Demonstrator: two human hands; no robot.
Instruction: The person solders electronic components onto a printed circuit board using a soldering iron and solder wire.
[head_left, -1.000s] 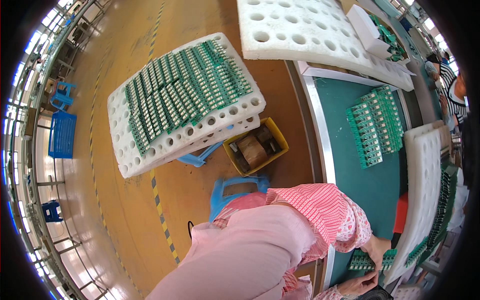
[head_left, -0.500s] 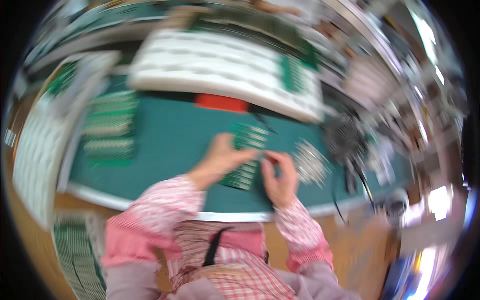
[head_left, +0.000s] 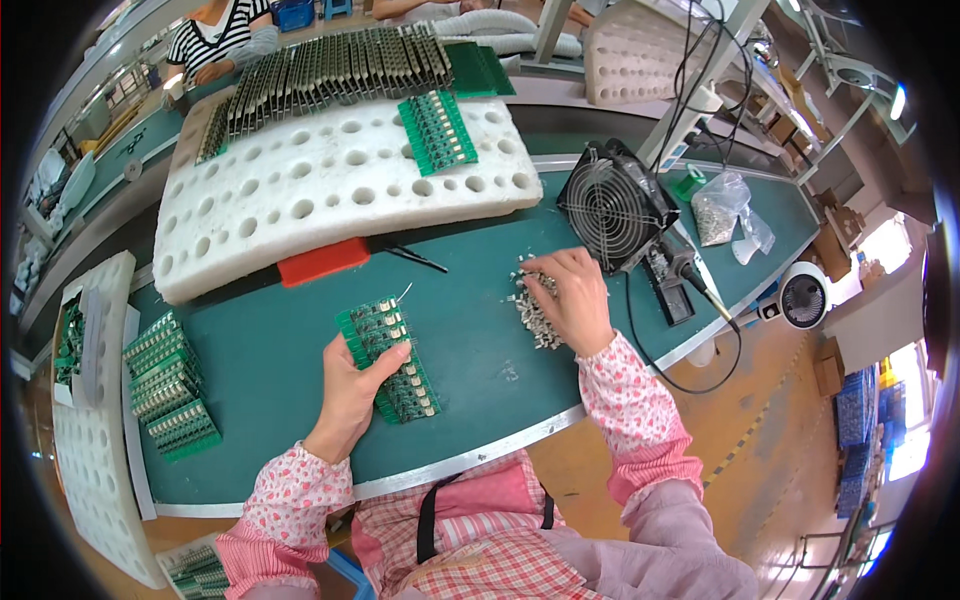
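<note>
My left hand grips a green circuit board by its left side, thumb on top. A row of small pale components runs along the board, and one thin lead sticks up at its far end. To the right, my right hand reaches over a loose pile of small silvery components. Its thumb and forefinger come together at the pile's far edge; whatever is between them is too small to make out. Dark tweezers lie on the green mat beyond the board.
A white foam block with holes carries a row of upright boards and one flat board. More boards lie at left. Right of the pile stand a black fan, a soldering iron and a clear bag.
My right hand has left the board and moved right to the component pile. The left hand still holds the board. The whole view has swung and become sharper.
</note>
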